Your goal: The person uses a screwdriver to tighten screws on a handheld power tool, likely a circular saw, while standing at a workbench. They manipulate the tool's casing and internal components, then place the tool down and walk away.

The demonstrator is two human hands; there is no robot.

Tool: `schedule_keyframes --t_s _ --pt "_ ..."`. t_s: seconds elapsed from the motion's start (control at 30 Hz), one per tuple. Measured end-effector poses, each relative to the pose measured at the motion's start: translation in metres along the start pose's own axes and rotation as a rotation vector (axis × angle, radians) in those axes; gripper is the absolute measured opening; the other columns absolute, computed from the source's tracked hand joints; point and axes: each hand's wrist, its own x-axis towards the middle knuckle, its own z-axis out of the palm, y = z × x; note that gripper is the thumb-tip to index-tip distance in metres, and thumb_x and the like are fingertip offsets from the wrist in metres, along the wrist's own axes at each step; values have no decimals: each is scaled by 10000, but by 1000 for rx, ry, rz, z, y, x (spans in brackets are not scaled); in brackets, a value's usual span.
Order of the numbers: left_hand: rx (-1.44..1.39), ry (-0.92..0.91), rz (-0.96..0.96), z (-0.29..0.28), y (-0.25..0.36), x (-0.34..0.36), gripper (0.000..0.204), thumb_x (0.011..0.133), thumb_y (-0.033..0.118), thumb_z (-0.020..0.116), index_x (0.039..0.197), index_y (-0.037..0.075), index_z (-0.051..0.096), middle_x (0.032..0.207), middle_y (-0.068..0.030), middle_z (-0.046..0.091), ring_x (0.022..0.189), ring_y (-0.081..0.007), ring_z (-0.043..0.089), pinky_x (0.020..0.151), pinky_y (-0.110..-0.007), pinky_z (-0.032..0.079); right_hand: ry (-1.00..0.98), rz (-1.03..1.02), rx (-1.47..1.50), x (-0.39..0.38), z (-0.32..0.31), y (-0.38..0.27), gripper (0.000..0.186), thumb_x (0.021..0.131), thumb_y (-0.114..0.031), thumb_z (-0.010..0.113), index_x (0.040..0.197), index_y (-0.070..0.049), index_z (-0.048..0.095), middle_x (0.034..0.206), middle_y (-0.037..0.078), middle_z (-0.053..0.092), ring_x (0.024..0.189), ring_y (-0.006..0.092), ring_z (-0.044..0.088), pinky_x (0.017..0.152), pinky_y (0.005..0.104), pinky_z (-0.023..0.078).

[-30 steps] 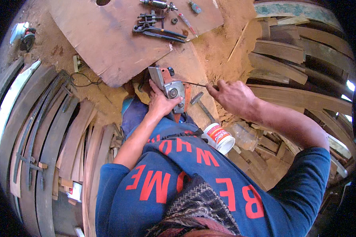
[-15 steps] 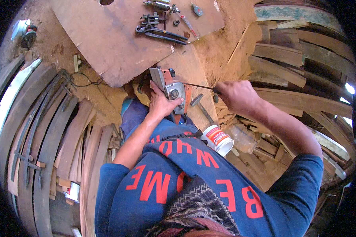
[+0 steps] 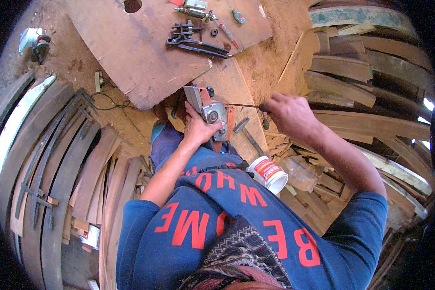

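An orange and grey electric planer is held up over my lap, its flat metal sole turned to the left. My left hand is wrapped round its near left side, with the thumb across the round metal cover. In my right hand is the handle of a screwdriver, gripped in a fist. Its long thin shaft points left and reaches the planer's right side; the tip is hidden against the body. Just right of the planer a hammer lies on a wooden board.
A brown sheet ahead bears a puller-like black tool, a motor armature, a red-and-clear screwdriver and a small bottle. A white bucket stands at my right. Curved timber planks are stacked on both sides.
My right hand has turned slightly around the screwdriver handle, and its elbow has drawn in a little. My left hand and the planer stay nearly in place; the view has shifted slightly.
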Motion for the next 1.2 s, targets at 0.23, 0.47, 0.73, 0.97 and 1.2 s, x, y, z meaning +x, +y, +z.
schedule_keyframes --t_s 0.23,0.47,0.73,0.97,1.2 --pt "27 10 1 2 -3 2 1591 676 573 930 1627 -115 -144 1526 -469 392 1410 -548 488 1183 -507 442 122 21 245 -12 -3 -13 277 878 -6 635 1154 -25 641 1065 164 617 1002 406 667 857 515 566" --pt "21 38 35 2 -5 3 1603 673 577 933 1616 -134 -151 1533 -478 380 1408 -547 493 1187 -494 445 131 -13 158 -16 -6 -15 233 930 -31 596 1148 -5 675 1060 191 627 883 417 698 745 526 570" --pt "38 43 35 3 -5 3 1591 678 571 929 1613 -143 -141 1509 -476 408 1393 -544 504 1180 -503 447 -117 381 579 -8 3 0 348 982 -163 662 1295 -16 616 1007 204 681 878 295 695 734 435 550" --pt "26 33 35 0 0 0 1584 678 562 928 1615 -144 -136 1489 -480 423 1371 -554 514 1177 -506 444 8 -73 -81 -8 7 -3 308 993 -244 644 1190 -8 658 988 164 669 879 338 686 764 465 556" --pt "31 -10 -30 -9 10 -9 1575 672 564 928 1619 -150 -109 1486 -479 426 1375 -553 513 1170 -504 445 -174 431 595 20 -8 2 284 990 -270 671 1127 -21 681 877 183 723 795 297 710 697 477 546"
